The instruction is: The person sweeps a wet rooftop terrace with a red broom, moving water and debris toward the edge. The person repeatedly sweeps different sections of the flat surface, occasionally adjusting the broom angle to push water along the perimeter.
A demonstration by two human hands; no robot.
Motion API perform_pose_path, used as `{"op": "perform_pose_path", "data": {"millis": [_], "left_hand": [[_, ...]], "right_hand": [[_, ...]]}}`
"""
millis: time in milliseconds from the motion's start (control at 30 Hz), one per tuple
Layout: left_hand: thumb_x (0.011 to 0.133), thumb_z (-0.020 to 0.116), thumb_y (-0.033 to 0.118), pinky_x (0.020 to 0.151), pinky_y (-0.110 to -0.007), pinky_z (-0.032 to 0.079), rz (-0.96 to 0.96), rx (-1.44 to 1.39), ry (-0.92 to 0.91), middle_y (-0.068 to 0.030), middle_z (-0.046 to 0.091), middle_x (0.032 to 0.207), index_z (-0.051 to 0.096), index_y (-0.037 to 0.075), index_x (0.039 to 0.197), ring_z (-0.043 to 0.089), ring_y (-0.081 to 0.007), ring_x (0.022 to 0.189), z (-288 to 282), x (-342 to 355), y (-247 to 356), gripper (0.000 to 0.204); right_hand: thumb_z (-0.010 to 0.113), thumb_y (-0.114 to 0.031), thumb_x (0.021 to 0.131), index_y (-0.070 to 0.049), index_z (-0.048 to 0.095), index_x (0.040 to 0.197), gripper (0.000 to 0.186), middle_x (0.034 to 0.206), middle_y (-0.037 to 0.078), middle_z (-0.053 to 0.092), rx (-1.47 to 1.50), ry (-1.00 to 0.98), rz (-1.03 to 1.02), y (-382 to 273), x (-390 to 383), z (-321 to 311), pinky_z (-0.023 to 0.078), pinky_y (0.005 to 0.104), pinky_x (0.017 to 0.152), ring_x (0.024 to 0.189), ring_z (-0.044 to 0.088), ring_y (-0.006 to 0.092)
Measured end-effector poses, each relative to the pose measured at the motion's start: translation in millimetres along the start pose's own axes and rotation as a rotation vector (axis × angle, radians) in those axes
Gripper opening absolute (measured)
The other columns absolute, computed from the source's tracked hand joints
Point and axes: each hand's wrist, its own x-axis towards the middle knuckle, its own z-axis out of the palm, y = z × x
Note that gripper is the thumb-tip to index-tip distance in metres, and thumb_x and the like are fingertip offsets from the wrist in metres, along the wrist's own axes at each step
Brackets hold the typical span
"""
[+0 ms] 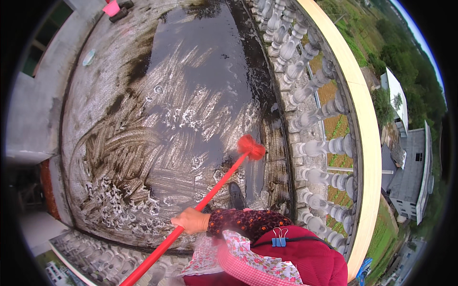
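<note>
My right hand [191, 220] is wrapped round the red handle of a long broom [214, 188]. The handle slants from the lower left edge up toward the middle right. Its round red bristle head [251, 148] rests on the wet concrete floor [186, 105], slightly blurred. Dark water and pale foam [119, 205] lie on the floor, with curved streaks through them. My right arm, in a dark flowered sleeve [248, 221], reaches across in front of me. I cannot see my left hand. A dark shoe [236, 195] of mine stands below the bristles.
A grey stone balustrade [310, 114] with a broad pale rail [367, 143] runs along the right. Another balustrade [95, 252] closes the near left. A wall [36, 114] borders the left side. A pale basin [88, 57] and a pink container [111, 8] are farther off.
</note>
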Motion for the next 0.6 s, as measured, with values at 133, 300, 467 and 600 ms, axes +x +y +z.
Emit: {"op": "perform_pose_path", "data": {"millis": [133,300,467,600], "left_hand": [[0.100,0.053,0.029,0.073,-0.039,0.033,-0.232,-0.053,-0.107,0.0006,0.032,0.060,0.033,0.017,0.060,0.035,-0.0156,0.062,82.6,-90.1,-69.5,0.046],[0.095,0.056,0.023,0.072,-0.038,0.033,-0.339,-0.108,-0.260,0.0009,0.032,0.060,0.036,0.016,0.060,0.035,-0.0157,0.061,138.9,-144.1,-122.2,0.041],[0.097,0.053,0.026,0.063,-0.034,0.031,-0.096,-0.191,-0.106,0.0030,0.030,0.057,0.032,0.018,0.060,0.032,-0.0133,0.055,88.3,-42.3,-51.1,0.044],[0.098,0.053,0.027,0.061,-0.033,0.030,-0.068,-0.150,-0.107,0.0034,0.029,0.057,0.031,0.019,0.060,0.031,-0.0129,0.054,60.5,-28.4,-34.8,0.044]], "right_hand": [[0.071,-0.019,0.074,-0.011,0.054,0.090,0.025,0.071,0.010,0.065,-0.114,0.003,0.100,85.4,-17.2,-79.2,0.052,0.0506,0.062,0.072,0.068,0.0360],[0.067,-0.018,0.081,-0.010,0.059,0.080,0.012,0.078,0.007,0.064,-0.656,0.335,0.464,180.5,-31.8,-201.2,0.042,0.0424,0.082,0.081,0.062,0.0302],[0.067,-0.028,0.086,-0.013,0.057,0.083,0.019,0.074,0.004,0.062,-0.496,0.400,0.111,85.8,-6.3,-120.1,0.045,0.0419,0.075,0.076,0.064,0.0270],[0.071,-0.015,0.074,-0.011,0.055,0.087,0.022,0.072,0.006,0.062,-0.201,0.252,0.163,14.1,-46.7,-51.1,0.050,0.0447,0.065,0.068,0.066,0.0293]]}}
